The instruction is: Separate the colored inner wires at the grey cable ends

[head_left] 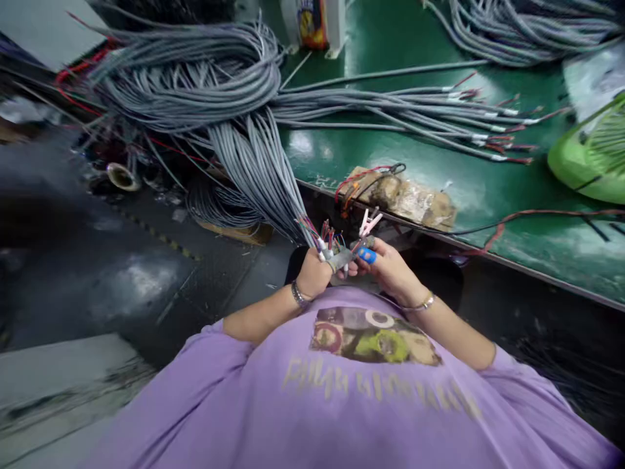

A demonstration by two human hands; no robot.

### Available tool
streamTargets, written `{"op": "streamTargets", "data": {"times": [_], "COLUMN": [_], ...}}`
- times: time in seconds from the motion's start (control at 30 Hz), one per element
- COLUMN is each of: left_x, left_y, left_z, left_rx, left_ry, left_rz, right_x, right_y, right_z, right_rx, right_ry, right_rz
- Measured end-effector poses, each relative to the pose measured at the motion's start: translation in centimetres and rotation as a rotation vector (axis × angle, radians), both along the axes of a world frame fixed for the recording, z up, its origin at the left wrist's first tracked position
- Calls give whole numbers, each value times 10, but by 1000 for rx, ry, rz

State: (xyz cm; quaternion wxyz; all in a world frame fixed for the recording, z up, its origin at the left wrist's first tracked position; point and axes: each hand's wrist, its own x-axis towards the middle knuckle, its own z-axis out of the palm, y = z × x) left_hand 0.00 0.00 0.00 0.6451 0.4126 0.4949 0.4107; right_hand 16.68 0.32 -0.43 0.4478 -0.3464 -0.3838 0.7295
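My left hand (315, 273) is closed around a grey cable end, with a finger wrapped in a grey covering. Beside that hand, stripped cable ends (328, 238) fan out in red, blue and dark wires. My right hand (390, 268) has blue tape on a digit and pinches thin wires close to the left fingertips. Just above the right fingers a pale pink clip (370, 223), like a clothespin, points up from the table edge. The exact wire between the two hands is too small to make out.
A big coil of grey cables (195, 85) hangs over the green table's (527, 241) left end. More cables (390, 104) with bare red ends lie across it. A taped block (410, 198) sits at the near edge. At right stands a green fan (593, 153).
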Motion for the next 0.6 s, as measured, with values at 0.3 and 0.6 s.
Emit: {"op": "streamTargets", "data": {"times": [0.3,0.6], "left_x": [0,6], "left_y": [1,1], "left_z": [4,5], "left_rx": [9,-13], "left_ry": [77,-68], "left_rz": [-121,139], "right_x": [-2,1], "right_y": [4,5], "right_z": [4,-3], "right_rx": [45,-44], "right_ry": [-79,-167], "right_rz": [20,-120]}}
